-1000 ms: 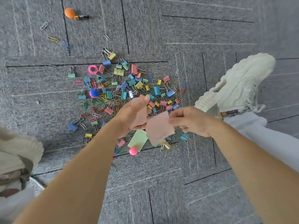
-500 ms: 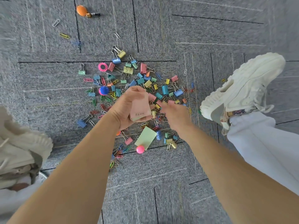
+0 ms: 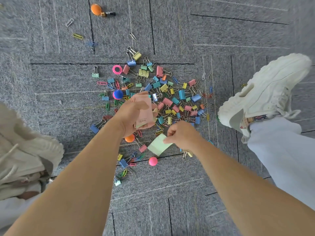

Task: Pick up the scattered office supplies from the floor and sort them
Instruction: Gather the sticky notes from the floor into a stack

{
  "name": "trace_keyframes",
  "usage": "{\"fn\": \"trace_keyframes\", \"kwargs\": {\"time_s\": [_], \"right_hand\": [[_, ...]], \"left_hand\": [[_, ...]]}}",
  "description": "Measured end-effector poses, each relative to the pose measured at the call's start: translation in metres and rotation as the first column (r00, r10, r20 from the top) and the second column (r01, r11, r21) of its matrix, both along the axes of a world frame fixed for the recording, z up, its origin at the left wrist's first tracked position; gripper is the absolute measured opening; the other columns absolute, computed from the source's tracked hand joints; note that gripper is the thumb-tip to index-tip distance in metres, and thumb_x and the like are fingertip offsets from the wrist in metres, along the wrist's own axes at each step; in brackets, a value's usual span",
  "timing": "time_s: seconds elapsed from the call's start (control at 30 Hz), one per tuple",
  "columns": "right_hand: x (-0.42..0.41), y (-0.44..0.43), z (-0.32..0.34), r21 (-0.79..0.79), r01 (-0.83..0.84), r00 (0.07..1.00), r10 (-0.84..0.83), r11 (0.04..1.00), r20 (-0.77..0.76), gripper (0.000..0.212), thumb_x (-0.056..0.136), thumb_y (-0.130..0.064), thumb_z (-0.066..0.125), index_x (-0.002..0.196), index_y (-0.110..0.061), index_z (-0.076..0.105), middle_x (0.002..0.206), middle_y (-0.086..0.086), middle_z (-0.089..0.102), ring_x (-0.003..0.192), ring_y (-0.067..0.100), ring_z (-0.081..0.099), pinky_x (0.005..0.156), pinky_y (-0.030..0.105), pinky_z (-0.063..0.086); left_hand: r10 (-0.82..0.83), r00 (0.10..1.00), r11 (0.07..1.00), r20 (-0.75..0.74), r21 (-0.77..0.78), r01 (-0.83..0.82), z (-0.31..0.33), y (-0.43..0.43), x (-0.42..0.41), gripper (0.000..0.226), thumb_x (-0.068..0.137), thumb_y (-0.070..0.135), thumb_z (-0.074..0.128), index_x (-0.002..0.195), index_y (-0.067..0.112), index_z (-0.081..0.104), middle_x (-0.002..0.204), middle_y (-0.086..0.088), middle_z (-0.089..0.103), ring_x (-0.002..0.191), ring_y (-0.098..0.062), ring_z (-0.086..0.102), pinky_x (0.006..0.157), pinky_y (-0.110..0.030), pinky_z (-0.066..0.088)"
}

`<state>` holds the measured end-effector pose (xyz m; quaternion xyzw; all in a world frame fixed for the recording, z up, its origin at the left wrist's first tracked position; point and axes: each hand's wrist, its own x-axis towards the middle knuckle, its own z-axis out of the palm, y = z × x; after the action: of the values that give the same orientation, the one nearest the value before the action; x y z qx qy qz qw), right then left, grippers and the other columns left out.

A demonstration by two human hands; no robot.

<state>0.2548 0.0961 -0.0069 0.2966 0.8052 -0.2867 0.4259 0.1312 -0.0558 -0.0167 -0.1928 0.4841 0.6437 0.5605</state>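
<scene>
The pale green square sticky-note pad [image 3: 158,147] lies on the grey carpet-tile floor [image 3: 221,40] at the near edge of the scatter. My right hand [image 3: 183,135] is at its far right corner, thumb and fingertips pinched together on that corner. The rest of the pad spreads out below and to the left of my knuckles. Whether it has left the carpet I cannot tell.

Just up and left, apart from the right hand, my left hand [image 3: 132,116] grips a pink sticky-note pad [image 3: 144,113], fingers curled round it, above the heap.

A round orange magnet [image 3: 129,138] lies just below my left wrist, and a round pink magnet [image 3: 152,161] lies just on the near side of the green pad. Beyond both hands spreads the heap of coloured binder clips and paper clips [image 3: 177,97], with a round blue magnet [image 3: 118,94] at its left edge. My white sneaker [image 3: 265,89] stands to the right of the heap.
</scene>
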Motion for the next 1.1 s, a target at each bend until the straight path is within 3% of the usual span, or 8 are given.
{"fn": "trace_keyframes", "kwargs": {"time_s": [0.1, 0.2, 0.27, 0.37, 0.5, 0.73, 0.87, 1.1], "right_hand": [[-0.017, 0.025, 0.033, -0.203, 0.348, 0.93, -0.365, 0.915, -0.051, 0.015, 0.08, -0.024, 0.081, 0.082, -0.015, 0.07, 0.072, -0.008, 0.055, 0.039, 0.001, 0.039, 0.044, 0.019, 0.033], [-0.031, 0.037, 0.048, -0.491, 0.691, 0.619, -0.785, 0.53, 0.024, 0.025, 0.074, -0.025, 0.078, 0.094, -0.015, 0.068, 0.06, -0.009, 0.041, 0.049, 0.009, 0.022, 0.048, 0.022, 0.024], [-0.041, 0.03, 0.049, -0.563, 0.724, 0.53, -0.843, 0.398, 0.086, 0.028, 0.069, -0.027, 0.077, 0.093, -0.017, 0.066, 0.057, -0.009, 0.044, 0.046, 0.007, 0.02, 0.04, 0.019, 0.021], [-0.056, 0.015, 0.047, -0.47, 0.698, 0.623, -0.782, 0.541, 0.025, 0.036, 0.07, -0.027, 0.083, 0.099, -0.012, 0.069, 0.065, -0.01, 0.057, 0.048, 0.006, 0.031, 0.038, 0.018, 0.027], [-0.066, 0.009, 0.04, -0.304, 0.709, 0.656, -0.753, 0.636, -0.045, 0.038, 0.071, -0.034, 0.087, 0.099, -0.012, 0.071, 0.059, -0.012, 0.052, 0.053, 0.009, 0.035, 0.039, 0.02, 0.029], [-0.067, -0.002, 0.037, -0.166, 0.573, 0.76, -0.596, 0.802, -0.259, 0.028, 0.073, -0.031, 0.087, 0.081, -0.011, 0.071, 0.071, -0.004, 0.066, 0.055, 0.012, 0.048, 0.051, 0.023, 0.04], [-0.068, 0.002, 0.035, -0.073, 0.383, 0.815, -0.374, 0.921, -0.443, 0.012, 0.079, -0.03, 0.083, 0.074, -0.026, 0.072, 0.063, -0.012, 0.06, 0.053, 0.009, 0.047, 0.048, 0.016, 0.037], [-0.074, 0.012, 0.044, -0.259, 0.4, 0.798, -0.473, 0.879, -0.374, 0.009, 0.088, -0.032, 0.074, 0.087, -0.023, 0.07, 0.058, -0.014, 0.063, 0.051, 0.007, 0.047, 0.056, 0.024, 0.037]], "left_hand": [[-0.015, 0.999, 0.999, -0.04, -0.036, 0.014, 0.004, 0.0, -0.003, 0.047, 0.089, 0.005, 0.059, 0.128, 0.032, 0.055, 0.104, -0.008, 0.07, 0.082, -0.022, 0.071, 0.075, -0.042, 0.057], [-0.018, 1.0, 1.0, 0.022, -0.003, 0.018, 0.003, -0.001, -0.001, 0.042, 0.087, 0.025, 0.069, 0.127, 0.027, 0.057, 0.116, -0.013, 0.064, 0.096, -0.028, 0.065, 0.078, -0.043, 0.056], [0.006, 0.998, 0.996, 0.066, 0.088, -0.012, 0.002, 0.0, 0.001, 0.043, 0.084, 0.046, 0.068, 0.119, 0.021, 0.063, 0.115, -0.012, 0.064, 0.101, -0.029, 0.063, 0.087, -0.048, 0.054], [0.075, 0.986, 0.982, 0.147, 0.163, -0.099, 0.006, 0.004, 0.001, 0.053, 0.08, 0.069, 0.057, 0.099, 0.021, 0.072, 0.104, -0.01, 0.07, 0.099, -0.031, 0.062, 0.1, -0.055, 0.047], [0.076, 0.974, 0.977, 0.212, 0.181, -0.115, 0.008, 0.004, -0.006, 0.075, 0.07, 0.08, 0.053, 0.111, 0.019, 0.069, 0.114, -0.015, 0.069, 0.104, -0.037, 0.064, 0.1, -0.061, 0.045], [0.044, 0.987, 0.987, 0.152, 0.146, -0.067, 0.007, 0.005, -0.008, 0.032, 0.094, -0.002, 0.047, 0.123, 0.008, 0.054, 0.115, -0.019, 0.069, 0.109, -0.035, 0.067, 0.097, -0.055, 0.051], [-0.005, 0.991, 0.998, 0.131, 0.067, -0.004, 0.003, 0.0, -0.015, 0.03, 0.097, 0.0, 0.047, 0.125, 0.007, 0.053, 0.124, -0.025, 0.063, 0.117, -0.04, 0.062, 0.102, -0.058, 0.047], [-0.057, 0.993, 0.991, 0.105, 0.127, 0.044, 0.021, -0.007, -0.04, 0.035, 0.094, -0.005, 0.05, 0.127, 0.009, 0.052, 0.114, -0.024, 0.067, 0.1, -0.039, 0.069, 0.061, -0.04, 0.058]]}}
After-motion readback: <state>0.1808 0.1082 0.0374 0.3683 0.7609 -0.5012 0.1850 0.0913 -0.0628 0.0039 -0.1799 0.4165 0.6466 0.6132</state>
